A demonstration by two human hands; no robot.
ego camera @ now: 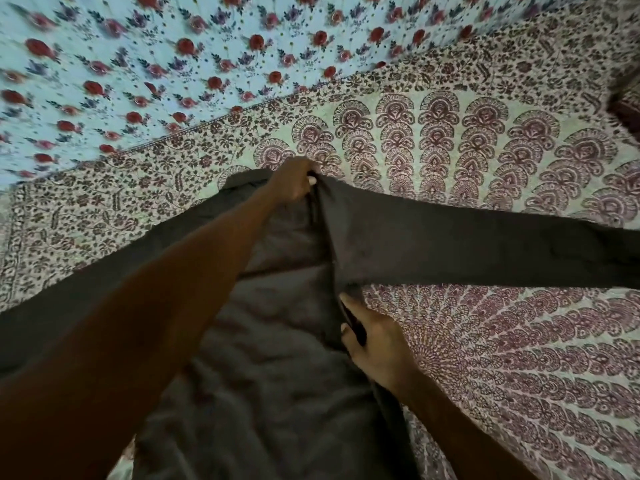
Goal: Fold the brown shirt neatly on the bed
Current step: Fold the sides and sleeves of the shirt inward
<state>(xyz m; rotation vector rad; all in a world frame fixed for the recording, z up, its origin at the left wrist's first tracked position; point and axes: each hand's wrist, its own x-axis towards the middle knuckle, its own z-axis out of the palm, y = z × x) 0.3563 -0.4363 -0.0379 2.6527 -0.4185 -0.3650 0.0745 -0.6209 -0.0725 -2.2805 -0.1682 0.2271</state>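
The brown shirt (270,368) lies spread on the bed (485,341), its body running from the middle to the bottom of the head view. One long sleeve (467,247) stretches to the right edge; the other reaches left, partly hidden under my left forearm. My left hand (294,181) pinches the shirt at the right shoulder, near the collar. Lower down, my right hand (374,344) grips the shirt's right side edge just below the armpit. The fabric between both hands is lifted into a ridge.
A cream bedspread with a maroon peacock-feather print covers the bed. Behind it lies a light blue sheet with red roses (173,64). A dark object (627,112) shows at the right edge.
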